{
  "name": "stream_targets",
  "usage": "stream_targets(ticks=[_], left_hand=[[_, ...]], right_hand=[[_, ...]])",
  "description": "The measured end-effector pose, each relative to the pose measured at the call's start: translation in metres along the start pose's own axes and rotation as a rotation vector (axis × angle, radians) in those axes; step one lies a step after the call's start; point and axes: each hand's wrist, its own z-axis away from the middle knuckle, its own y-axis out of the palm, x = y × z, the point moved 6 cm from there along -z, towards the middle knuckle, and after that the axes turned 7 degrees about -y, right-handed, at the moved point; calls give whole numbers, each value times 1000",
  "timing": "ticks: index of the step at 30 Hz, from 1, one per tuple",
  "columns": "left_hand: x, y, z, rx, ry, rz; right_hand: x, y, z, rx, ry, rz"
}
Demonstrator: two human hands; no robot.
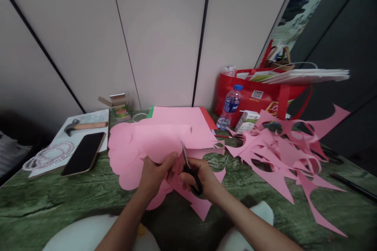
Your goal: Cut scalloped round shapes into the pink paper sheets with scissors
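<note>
I see the fingers of the right hand (203, 174) curled around the black handles of the scissors (194, 183), gripping them with the blades up and away, against the pink sheet (165, 137). How far the blades stand apart I cannot tell. The fingers of the left hand (154, 173) are closed on that sheet's near edge, thumb on top, just beside the scissors; some of those fingers are hidden. The sheet is held above the desk (35, 211), between the hands and the wall (159, 39).

Just left of it I make out a cluster of round-edged pink cutouts (123, 162), overlapping on the desk. Behind the sheet lies a stack of paper (178, 113), pink on top, with green and red showing at its sides.

Farther right I have a tangled heap of pink scraps (279, 151), a white carton (247, 120) and a blue-capped bottle (230, 108) in front of a red bag (259, 93). A black rod (353, 186) lies near the right edge.

On the left, a hammer (88, 126) and a beaded string (53, 155) rest on a white pad (63, 133), the phone (84, 153) partly over it. Beyond stands a small box (120, 112), flaps up.
</note>
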Motion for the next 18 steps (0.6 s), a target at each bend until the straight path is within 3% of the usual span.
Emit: stream_targets(ticks=[6, 18], left_hand=[[11, 1, 0, 27, -60, -44], [5, 4, 3, 23, -109, -102]], right_hand=[[10, -2, -1, -33, -71, -47], [11, -7, -1, -50, -67, 19]])
